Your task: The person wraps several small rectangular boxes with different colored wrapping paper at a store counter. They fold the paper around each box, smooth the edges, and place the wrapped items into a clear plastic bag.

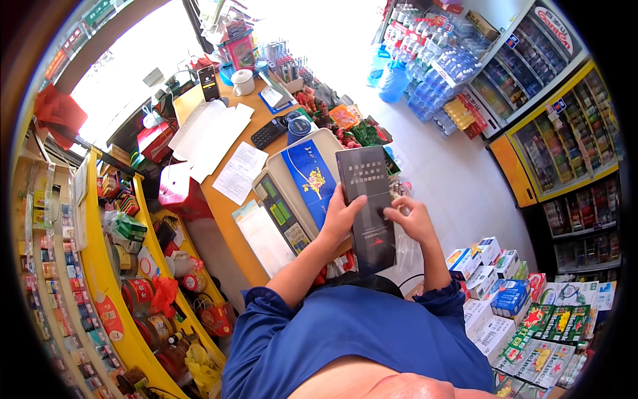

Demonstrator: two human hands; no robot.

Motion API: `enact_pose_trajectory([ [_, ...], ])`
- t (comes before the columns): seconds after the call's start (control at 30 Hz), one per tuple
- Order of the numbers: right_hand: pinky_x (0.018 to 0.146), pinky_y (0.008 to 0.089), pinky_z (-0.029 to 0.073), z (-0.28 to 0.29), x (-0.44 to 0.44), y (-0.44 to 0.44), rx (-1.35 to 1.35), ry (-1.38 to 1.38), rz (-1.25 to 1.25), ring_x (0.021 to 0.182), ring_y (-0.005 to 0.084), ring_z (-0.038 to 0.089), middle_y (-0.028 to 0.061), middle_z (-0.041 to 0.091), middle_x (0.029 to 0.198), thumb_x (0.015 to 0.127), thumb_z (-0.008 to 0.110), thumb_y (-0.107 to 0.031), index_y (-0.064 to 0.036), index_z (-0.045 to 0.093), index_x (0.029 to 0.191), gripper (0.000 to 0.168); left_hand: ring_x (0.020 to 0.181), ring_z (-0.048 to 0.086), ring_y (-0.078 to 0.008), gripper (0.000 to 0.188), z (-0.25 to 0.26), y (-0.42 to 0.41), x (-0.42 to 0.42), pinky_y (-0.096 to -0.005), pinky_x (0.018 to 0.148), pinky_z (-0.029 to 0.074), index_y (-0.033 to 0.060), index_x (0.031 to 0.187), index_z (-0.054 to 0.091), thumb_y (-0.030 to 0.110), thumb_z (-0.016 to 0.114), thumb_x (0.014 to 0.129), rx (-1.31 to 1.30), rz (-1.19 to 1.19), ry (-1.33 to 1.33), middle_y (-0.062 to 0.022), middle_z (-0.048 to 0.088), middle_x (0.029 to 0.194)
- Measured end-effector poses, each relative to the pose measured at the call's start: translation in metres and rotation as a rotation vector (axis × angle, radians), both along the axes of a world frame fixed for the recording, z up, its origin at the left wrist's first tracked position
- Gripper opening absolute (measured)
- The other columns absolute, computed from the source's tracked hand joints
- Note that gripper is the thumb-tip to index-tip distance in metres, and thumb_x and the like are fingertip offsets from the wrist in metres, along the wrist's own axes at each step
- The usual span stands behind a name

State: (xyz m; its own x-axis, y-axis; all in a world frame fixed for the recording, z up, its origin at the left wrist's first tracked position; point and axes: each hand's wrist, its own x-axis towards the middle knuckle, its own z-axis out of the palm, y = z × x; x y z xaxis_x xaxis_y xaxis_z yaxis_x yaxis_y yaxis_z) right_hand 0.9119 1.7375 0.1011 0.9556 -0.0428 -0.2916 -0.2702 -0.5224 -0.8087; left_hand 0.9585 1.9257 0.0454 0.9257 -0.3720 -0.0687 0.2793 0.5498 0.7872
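My left hand grips the left side of a long dark box that bears pale writing, with the thumb on its front face. At the box's right edge is my right hand, its fingers bent and close together; whether they touch the box or hold something thin, I cannot tell. Some clear plastic hangs below that hand. Left of the dark box, a flat blue box with a yellow flower print lies on a beige weighing scale with a keypad and green displays.
The wooden desk also carries papers, a black card terminal or phone, a white lidded mug and an upright smartphone. Yellow shelves stand left. Stacked cartons sit at right, with drinks coolers beyond.
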Motion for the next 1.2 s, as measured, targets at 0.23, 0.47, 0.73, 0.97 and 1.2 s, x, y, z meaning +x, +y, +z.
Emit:
enact_pose_trajectory([
  [0.23, 0.083, 0.0337, 0.049, 0.032, 0.044, 0.060, -0.351, -0.310, -0.041, 0.091, 0.0264, 0.065, 0.0165, 0.067, 0.096, 0.061, 0.078, -0.042, 0.005, 0.055, 0.115, 0.074, 0.093, 0.057, -0.0150, 0.039, 0.015, 0.011, -0.029, -0.0293, 0.081, 0.046, -0.0018, 0.116, 0.045, 0.010, 0.063, 0.084, 0.452, 0.225, -0.288, -0.0113, 0.059, 0.103],
  [0.47, 0.078, 0.0383, 0.051, 0.030, 0.054, 0.070, -0.285, -0.351, 0.094, 0.088, 0.0322, 0.065, 0.0217, 0.065, 0.096, 0.060, 0.074, -0.042, 0.006, 0.055, 0.111, 0.072, 0.093, 0.058, -0.0153, 0.042, 0.026, 0.037, -0.035, -0.0293, 0.082, 0.046, -0.0009, 0.119, 0.043, 0.009, 0.063, 0.084, 0.573, 0.235, -0.309, -0.0103, 0.060, 0.105],
  [0.73, 0.080, 0.0378, 0.050, 0.035, 0.046, 0.082, -0.122, -0.325, 0.069, 0.088, 0.0332, 0.065, 0.0218, 0.064, 0.095, 0.060, 0.075, -0.041, 0.003, 0.052, 0.114, 0.074, 0.082, 0.063, -0.0262, 0.043, 0.025, 0.042, -0.038, -0.0344, 0.072, 0.048, -0.0033, 0.116, 0.043, 0.013, 0.064, 0.083, 0.642, 0.315, -0.383, -0.0180, 0.063, 0.092],
  [0.97, 0.079, 0.0365, 0.050, 0.035, 0.044, 0.080, -0.105, -0.367, 0.070, 0.087, 0.0314, 0.065, 0.0219, 0.064, 0.092, 0.060, 0.074, -0.038, 0.002, 0.051, 0.115, 0.072, 0.082, 0.063, -0.0271, 0.042, 0.027, 0.041, -0.043, -0.0351, 0.073, 0.048, -0.0037, 0.115, 0.044, 0.012, 0.064, 0.083, 0.633, 0.326, -0.395, -0.0182, 0.063, 0.093],
  [1.2, 0.070, 0.0316, 0.050, 0.018, 0.041, 0.071, -0.029, -0.345, -0.004, 0.072, 0.0222, 0.065, 0.0172, 0.064, 0.078, 0.065, 0.071, -0.028, 0.002, 0.058, 0.110, 0.055, 0.086, 0.061, -0.0213, 0.039, 0.032, 0.042, -0.051, -0.0328, 0.077, 0.047, -0.0028, 0.115, 0.044, 0.010, 0.064, 0.083, 0.604, 0.316, -0.397, -0.0155, 0.063, 0.096],
])
